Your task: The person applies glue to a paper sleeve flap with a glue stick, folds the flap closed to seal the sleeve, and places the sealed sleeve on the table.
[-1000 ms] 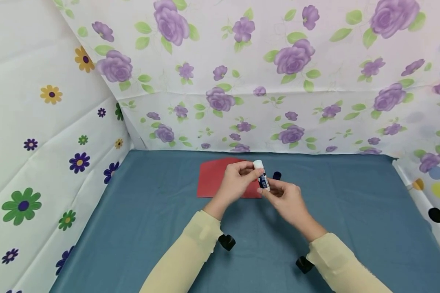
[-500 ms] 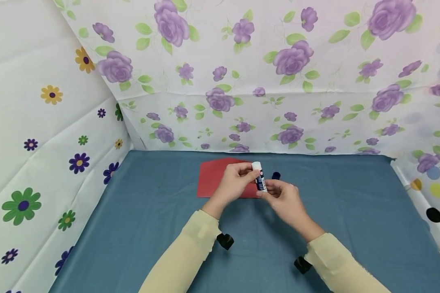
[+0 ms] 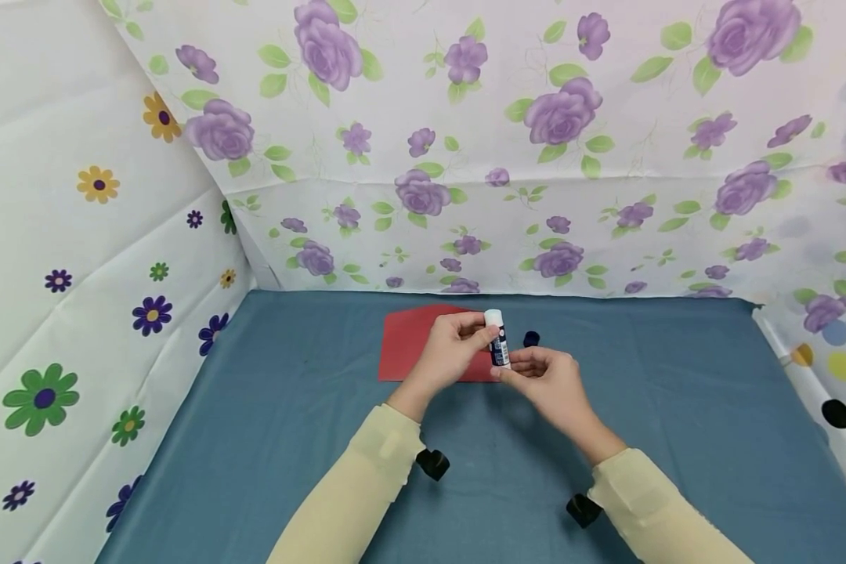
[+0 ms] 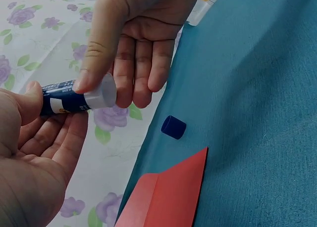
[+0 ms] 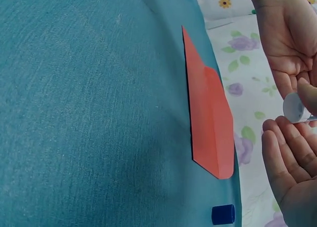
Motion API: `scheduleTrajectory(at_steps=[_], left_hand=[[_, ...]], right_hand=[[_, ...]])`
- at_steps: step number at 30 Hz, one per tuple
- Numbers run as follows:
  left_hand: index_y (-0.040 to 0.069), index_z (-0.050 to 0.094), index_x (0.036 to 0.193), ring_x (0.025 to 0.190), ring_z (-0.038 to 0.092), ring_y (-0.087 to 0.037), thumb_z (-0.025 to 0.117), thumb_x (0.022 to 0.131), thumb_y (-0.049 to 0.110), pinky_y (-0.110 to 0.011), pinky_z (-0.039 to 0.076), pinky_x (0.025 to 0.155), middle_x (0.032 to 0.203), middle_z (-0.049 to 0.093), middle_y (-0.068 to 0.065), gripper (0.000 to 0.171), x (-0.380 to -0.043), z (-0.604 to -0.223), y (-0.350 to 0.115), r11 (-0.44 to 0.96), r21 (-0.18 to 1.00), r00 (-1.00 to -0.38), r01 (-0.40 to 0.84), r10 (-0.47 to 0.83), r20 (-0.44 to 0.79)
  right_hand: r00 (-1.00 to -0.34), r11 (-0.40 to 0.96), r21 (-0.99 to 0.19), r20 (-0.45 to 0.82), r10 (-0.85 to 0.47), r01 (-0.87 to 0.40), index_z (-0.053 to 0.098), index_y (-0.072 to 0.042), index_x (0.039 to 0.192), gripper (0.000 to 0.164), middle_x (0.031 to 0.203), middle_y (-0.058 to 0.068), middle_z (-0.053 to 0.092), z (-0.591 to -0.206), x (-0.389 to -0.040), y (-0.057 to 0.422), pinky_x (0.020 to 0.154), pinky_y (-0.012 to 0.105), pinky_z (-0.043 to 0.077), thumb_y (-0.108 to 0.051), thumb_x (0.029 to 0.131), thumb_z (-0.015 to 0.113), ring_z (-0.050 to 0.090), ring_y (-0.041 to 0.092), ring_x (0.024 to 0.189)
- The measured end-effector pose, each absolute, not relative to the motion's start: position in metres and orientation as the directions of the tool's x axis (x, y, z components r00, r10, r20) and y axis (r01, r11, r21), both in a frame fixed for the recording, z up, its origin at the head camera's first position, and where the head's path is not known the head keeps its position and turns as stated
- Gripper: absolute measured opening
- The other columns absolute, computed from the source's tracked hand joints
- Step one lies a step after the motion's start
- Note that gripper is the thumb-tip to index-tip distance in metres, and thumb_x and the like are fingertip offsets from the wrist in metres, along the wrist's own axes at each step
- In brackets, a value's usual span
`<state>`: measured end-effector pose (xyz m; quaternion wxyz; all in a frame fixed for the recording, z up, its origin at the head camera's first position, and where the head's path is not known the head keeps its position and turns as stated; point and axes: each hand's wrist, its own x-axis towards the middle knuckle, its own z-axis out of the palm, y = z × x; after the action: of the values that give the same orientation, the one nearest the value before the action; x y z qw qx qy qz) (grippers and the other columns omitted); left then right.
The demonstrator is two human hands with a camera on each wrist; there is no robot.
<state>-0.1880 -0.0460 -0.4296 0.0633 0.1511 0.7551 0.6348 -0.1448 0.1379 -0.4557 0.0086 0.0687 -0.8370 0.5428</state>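
A glue stick point(image 3: 499, 339), dark blue label and white ends, stands nearly upright between both hands above the red envelope. My left hand point(image 3: 446, 350) pinches its upper part between thumb and fingers. With thumb and fingers, my right hand point(image 3: 546, 384) grips its lower end. From the left wrist view, the right thumb presses by the translucent base point(image 4: 101, 92), other fingers extended behind it. The right wrist view shows just the base end of the glue stick point(image 5: 293, 108). A dark blue cap point(image 4: 174, 127) lies on the table, off the stick.
A red envelope point(image 3: 409, 341) lies near the table's back edge, its flap toward the wall; the hands partly cover it in the head view. The blue-green cloth point(image 3: 289, 446) covers the table. Flowered sheets point(image 3: 423, 149) rise behind and at the sides.
The glue stick has shifted slightly left and turned more upright, its label rotated a little. Both hands keep their grip; the envelope and cap stay in place.
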Motion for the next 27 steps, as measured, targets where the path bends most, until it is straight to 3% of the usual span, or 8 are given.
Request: scheduleTrajectory(at_steps=[11, 18, 27], left_hand=[[0.014, 0.068, 0.113, 0.085, 0.069, -0.013, 0.062, 0.089, 0.029, -0.029, 0.054, 0.083, 0.100, 0.071, -0.003, 0.029, -0.1844, -0.4219, -0.0456, 0.145, 0.981, -0.948, 0.132, 0.306, 0.083], [0.016, 0.069, 0.111, 0.084, 0.069, -0.011, 0.064, 0.088, 0.032, -0.027, 0.054, 0.081, 0.098, 0.071, 0.001, 0.028, -0.1874, -0.4282, -0.0426, 0.135, 0.980, -0.947, 0.148, 0.304, 0.101], [0.016, 0.069, 0.111, 0.083, 0.069, -0.011, 0.064, 0.088, 0.030, -0.027, 0.054, 0.080, 0.097, 0.071, 0.000, 0.027, -0.1864, -0.4276, -0.0398, 0.139, 0.979, -0.942, 0.150, 0.321, 0.099]], right_hand=[[-0.982, 0.312, -0.946, 0.025, -0.186, -0.083, 0.067, -0.006, 0.105, 0.026, 0.094, 0.011, 0.072, -0.4554, -0.1481, 0.1393, 0.072, 0.040, 0.057, -0.025, 0.087, 0.067, 0.069, 0.032, 0.086], [-0.994, 0.381, -0.921, 0.048, -0.101, -0.083, 0.069, -0.015, 0.101, 0.045, 0.090, 0.004, 0.072, -0.4552, -0.1474, 0.1395, 0.064, 0.025, 0.056, -0.049, 0.073, 0.075, 0.069, 0.015, 0.077], [-0.989, 0.402, -0.911, 0.036, -0.142, -0.091, 0.068, -0.009, 0.102, 0.036, 0.090, 0.007, 0.072, -0.4530, -0.1486, 0.1403, 0.065, 0.024, 0.056, -0.037, 0.081, 0.072, 0.069, 0.016, 0.077]])
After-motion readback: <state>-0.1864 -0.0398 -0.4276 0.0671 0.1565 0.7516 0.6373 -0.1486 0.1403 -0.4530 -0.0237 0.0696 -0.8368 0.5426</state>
